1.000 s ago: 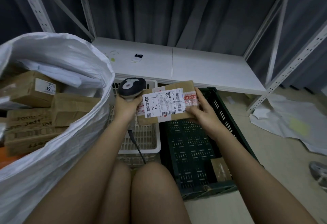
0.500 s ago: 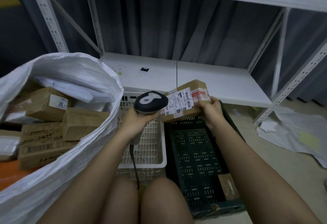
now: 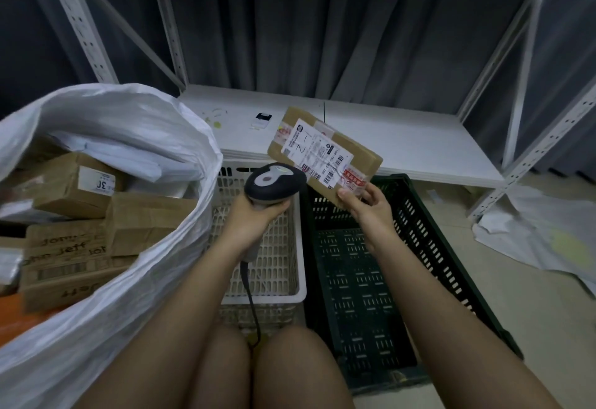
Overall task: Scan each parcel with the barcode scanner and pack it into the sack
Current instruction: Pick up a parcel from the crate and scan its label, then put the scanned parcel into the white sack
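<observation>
Gripping rounded scanner (image 3: 274, 182), left hand (image 3: 254, 215); right hand (image 3: 367, 205) pinching flat cardboard parcel (image 3: 324, 153).

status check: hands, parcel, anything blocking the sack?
Left hand grips barcode scanner. Right hand holds parcel by its lower corner, label toward camera, above the crates. Sack open at left, part filled, nothing blocking its mouth.

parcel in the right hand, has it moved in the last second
Yes. The parcel has risen and tilted: it lay over the crates' near rims before and now overlaps the white shelf board.
</observation>
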`<state>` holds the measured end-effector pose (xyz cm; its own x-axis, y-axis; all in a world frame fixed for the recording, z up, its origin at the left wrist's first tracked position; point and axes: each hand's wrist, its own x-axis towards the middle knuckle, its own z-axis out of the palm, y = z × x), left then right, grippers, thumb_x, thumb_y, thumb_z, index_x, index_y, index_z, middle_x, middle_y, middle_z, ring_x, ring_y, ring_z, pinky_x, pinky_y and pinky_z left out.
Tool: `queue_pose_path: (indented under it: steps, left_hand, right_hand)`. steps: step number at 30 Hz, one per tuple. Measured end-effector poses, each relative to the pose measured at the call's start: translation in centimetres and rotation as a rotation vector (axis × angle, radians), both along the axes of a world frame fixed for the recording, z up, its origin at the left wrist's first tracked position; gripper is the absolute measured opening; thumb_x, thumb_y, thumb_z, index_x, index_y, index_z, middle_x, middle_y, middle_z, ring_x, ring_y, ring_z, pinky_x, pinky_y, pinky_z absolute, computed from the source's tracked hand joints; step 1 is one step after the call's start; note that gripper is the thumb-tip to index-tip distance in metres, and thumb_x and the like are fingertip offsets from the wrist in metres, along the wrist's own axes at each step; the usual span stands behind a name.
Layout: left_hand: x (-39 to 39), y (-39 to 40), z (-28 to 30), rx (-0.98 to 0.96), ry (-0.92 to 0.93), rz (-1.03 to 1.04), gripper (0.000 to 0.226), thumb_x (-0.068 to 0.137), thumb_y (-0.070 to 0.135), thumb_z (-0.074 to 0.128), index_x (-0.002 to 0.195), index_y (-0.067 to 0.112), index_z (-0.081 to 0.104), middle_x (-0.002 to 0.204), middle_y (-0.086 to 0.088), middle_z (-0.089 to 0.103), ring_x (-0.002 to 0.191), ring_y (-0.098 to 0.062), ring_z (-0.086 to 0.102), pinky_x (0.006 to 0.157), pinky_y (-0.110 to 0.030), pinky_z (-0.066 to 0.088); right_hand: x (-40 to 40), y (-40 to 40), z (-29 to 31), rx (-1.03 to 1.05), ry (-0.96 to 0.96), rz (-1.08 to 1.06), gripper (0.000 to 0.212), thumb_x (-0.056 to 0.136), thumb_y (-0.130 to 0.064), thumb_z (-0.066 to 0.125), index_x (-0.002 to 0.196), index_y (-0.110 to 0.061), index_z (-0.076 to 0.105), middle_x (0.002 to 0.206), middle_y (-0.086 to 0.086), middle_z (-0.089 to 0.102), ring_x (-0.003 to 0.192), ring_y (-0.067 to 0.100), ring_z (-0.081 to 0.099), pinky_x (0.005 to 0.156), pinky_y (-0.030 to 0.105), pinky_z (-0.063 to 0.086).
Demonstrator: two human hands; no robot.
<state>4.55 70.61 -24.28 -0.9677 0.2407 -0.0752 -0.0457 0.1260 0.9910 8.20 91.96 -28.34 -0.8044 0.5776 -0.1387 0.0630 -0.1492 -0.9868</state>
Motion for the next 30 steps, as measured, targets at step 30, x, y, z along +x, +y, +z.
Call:
queue_pose_path:
  steps: [30]
  left_hand:
    - [1.1,-0.6,1.1,-0.013,0.086,-0.076,0.051,0.079,0.007,0.076,0.125,0.016,0.056,0.104,0.010,0.063,0.094,0.001,0.059,0.070,-0.004,0.045]
  right_hand:
    - [1.2,-0.2,2.3,0.021,0.027,0.062,0.068,0.064,-0.034,0.087,0.125,-0.022,0.059,0.118,-0.005,0.068,0.112,0.015,0.063,0.106,0.046,0.045]
